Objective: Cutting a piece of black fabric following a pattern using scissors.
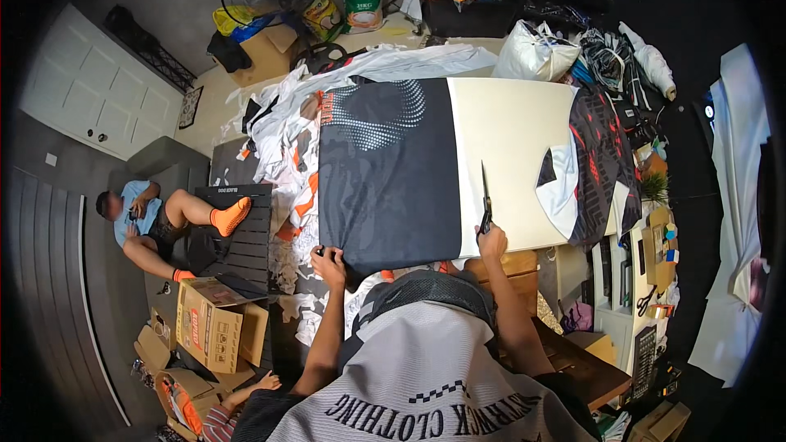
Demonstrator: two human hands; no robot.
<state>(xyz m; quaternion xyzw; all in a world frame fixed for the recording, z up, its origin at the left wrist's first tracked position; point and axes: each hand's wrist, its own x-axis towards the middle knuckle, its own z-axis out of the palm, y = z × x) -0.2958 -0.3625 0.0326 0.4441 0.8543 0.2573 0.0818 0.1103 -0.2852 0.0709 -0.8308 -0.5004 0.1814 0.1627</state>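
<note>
A dark grey fabric panel (pixel 389 188), with a white dotted pattern near its far edge, lies spread over the left part of the cream tabletop (pixel 516 123). At its near left corner my left hand (pixel 329 265) is closed on the fabric's edge. My right hand (pixel 491 242) grips a pair of black-handled scissors (pixel 486 200) over the bare tabletop, to the right of the panel. The blades point away from me and stand apart from the fabric. They look nearly closed.
Black-and-red patterned garment pieces (pixel 602 164) cover the table's right end. White and orange fabric scraps (pixel 282 147) heap along the left side. A person (pixel 143 213) sits at the left; a cardboard box (pixel 214 327) stands nearer. Another person's hand (pixel 266 381) shows at lower left.
</note>
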